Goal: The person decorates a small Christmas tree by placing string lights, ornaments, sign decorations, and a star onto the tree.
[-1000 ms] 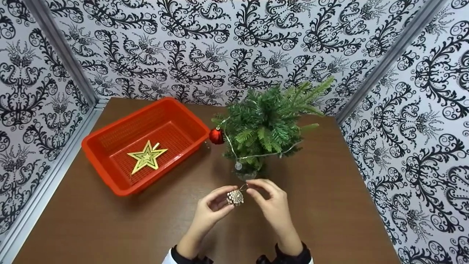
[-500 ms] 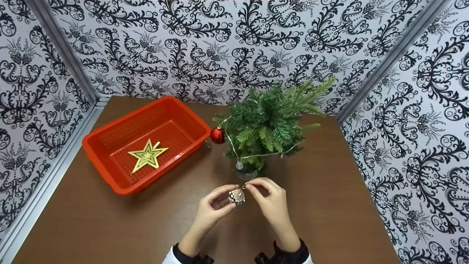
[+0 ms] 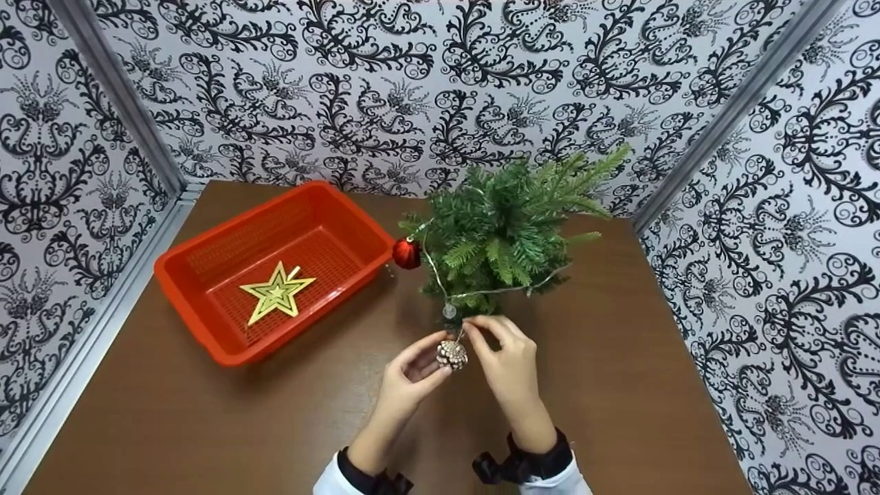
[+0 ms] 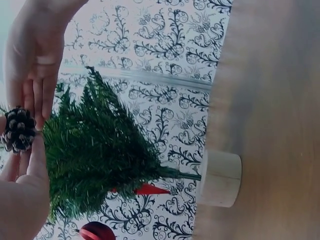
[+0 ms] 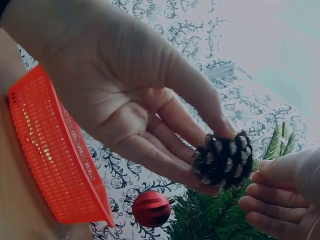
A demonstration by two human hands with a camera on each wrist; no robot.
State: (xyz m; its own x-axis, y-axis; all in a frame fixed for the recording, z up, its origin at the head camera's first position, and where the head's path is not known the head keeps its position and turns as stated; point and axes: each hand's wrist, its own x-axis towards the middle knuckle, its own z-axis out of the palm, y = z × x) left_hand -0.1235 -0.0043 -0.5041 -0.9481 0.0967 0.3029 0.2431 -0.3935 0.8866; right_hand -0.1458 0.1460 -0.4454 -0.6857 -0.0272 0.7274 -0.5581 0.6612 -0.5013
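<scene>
A pine cone ornament (image 3: 452,355) with pale-tipped scales is held in front of the small Christmas tree (image 3: 509,234). My left hand (image 3: 409,381) grips its body between thumb and fingers. With thumb and index finger, my right hand (image 3: 509,361) pinches the thin hanging loop at the cone's top. In the right wrist view the pine cone (image 5: 224,160) sits between the left fingertips, and the right fingertips meet at its thread. Both hands are close to the tree's lower front branches.
A red ball ornament (image 3: 406,254) hangs at the tree's left side, and a clear string of lights (image 3: 495,292) wraps the branches. The tree stands on a round wooden base (image 4: 221,178). At left, a red plastic basket (image 3: 240,244) holds a gold star (image 3: 277,293).
Both hands have moved slightly forward and to the right with the pine cone, closer to the tree. The right hand's pinch on the loop has risen above the cone.
</scene>
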